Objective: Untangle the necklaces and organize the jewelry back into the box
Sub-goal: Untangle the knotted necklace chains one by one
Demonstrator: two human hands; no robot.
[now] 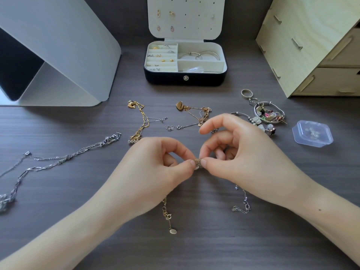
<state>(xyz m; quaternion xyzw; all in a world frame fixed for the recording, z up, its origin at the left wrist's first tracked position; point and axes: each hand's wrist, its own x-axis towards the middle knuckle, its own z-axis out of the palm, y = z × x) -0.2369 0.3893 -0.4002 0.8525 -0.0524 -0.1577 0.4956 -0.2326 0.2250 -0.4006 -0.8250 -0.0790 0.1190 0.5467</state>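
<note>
In the head view, pinched from either side between thumb and forefinger of the left hand [155, 168] and the right hand [239, 152], a gold-and-silver knot [197, 162], tails [167, 213] trailing onto the table [194, 250] well short of the open jewelry box [185, 79]. Likely light, limp, slippery, easily kinked. Best gripped at single loops beside the knot and teased apart.

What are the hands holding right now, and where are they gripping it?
Both pinch a tangled knot of chains at thumb and forefinger tips: left hand on its left side, right hand on its right. Its loose ends trail free.
</note>
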